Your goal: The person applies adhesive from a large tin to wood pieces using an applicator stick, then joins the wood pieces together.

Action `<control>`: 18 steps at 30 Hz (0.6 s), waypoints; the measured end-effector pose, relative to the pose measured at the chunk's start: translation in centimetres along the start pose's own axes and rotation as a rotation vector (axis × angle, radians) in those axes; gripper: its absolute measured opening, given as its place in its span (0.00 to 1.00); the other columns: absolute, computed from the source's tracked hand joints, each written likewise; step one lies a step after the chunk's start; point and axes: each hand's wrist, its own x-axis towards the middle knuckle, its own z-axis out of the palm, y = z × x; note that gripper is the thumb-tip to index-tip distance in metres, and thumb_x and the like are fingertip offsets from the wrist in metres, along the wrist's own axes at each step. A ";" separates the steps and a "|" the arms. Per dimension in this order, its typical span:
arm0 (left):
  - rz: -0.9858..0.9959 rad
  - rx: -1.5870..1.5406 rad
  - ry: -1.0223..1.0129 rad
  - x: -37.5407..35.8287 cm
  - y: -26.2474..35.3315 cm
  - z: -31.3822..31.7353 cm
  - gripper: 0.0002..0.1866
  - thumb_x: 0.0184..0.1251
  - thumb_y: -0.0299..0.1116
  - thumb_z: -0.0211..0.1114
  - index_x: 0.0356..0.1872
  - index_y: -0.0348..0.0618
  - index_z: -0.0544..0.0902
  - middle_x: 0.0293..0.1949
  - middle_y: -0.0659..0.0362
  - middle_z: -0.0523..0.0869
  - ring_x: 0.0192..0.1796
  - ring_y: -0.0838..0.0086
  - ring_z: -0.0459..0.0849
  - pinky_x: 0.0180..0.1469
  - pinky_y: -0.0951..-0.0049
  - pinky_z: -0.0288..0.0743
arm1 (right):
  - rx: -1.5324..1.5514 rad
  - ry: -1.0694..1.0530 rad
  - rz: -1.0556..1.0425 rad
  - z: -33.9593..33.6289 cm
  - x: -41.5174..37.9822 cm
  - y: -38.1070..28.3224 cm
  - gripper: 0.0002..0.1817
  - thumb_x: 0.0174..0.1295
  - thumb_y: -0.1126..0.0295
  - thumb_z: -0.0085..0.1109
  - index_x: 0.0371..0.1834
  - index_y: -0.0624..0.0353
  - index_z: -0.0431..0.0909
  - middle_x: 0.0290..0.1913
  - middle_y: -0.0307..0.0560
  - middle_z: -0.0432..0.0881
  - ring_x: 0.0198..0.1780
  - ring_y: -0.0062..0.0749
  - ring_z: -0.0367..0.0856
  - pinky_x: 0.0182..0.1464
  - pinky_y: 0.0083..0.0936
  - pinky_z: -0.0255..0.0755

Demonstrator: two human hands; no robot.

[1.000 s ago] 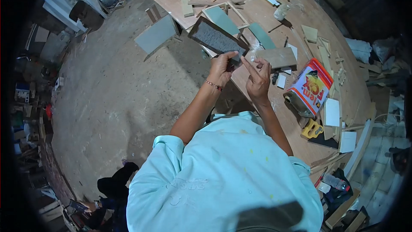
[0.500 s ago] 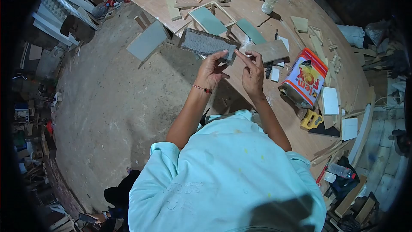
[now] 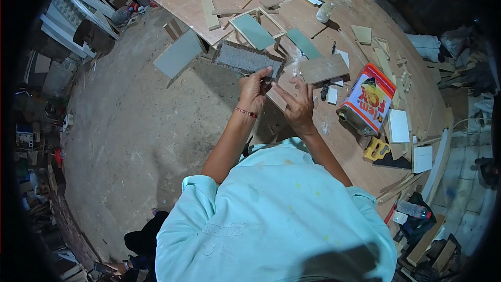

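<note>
My left hand (image 3: 252, 93) grips a small rectangular board (image 3: 245, 58) by its near right corner, thumb on top. The board has a streaky grey face and dark, rough edges, and it is held above the floor at the table's edge. Just right of that corner is my right hand (image 3: 297, 108), its fingers apart and the index finger pointing at the board's end. A plain wooden block (image 3: 324, 69) lies on the table beyond my right fingertips. Behind the board is a light wooden frame with a green panel (image 3: 254, 31).
The wooden table (image 3: 344, 141) carries a glue tin (image 3: 369, 98), a yellow-handled saw (image 3: 377, 149), a white jar (image 3: 324, 12) and wood strips. A grey-green panel (image 3: 177, 55) juts out beside its left edge. A person's hand with a phone (image 3: 104, 268) shows at lower left.
My right hand has drawn back slightly toward me, its index finger sliding down off the board's top near the corner. The board has shifted a little left and down.
</note>
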 end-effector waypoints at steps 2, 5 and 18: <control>-0.005 0.022 0.010 0.1 0.0 -0.2 0.07 0.46 0.22 0.67 0.25 0.37 0.76 0.23 0.60 0.78 0.20 0.78 0.75 0.23 0.78 0.74 | 0.139 0.035 0.016 -0.1 -0.1 0.1 0.35 0.37 0.83 0.44 0.53 0.41 0.74 0.45 0.50 0.66 0.44 0.44 0.63 0.50 0.33 0.60; -0.016 0.079 0.011 0.4 0.1 -0.3 0.06 0.48 0.24 0.67 0.25 0.41 0.77 0.24 0.62 0.77 0.25 0.77 0.76 0.29 0.74 0.75 | 0.099 0.082 0.088 0.2 0.7 0.4 0.35 0.38 0.84 0.44 0.53 0.39 0.74 0.45 0.50 0.65 0.42 0.43 0.63 0.49 0.33 0.60; 0.145 0.225 -0.081 -0.8 0.2 -0.1 0.09 0.46 0.20 0.66 0.28 0.37 0.75 0.24 0.58 0.79 0.20 0.78 0.77 0.20 0.80 0.72 | -0.102 0.083 0.159 0.5 2.1 3.1 0.40 0.37 0.87 0.44 0.56 0.34 0.71 0.47 0.49 0.62 0.47 0.43 0.61 0.51 0.35 0.58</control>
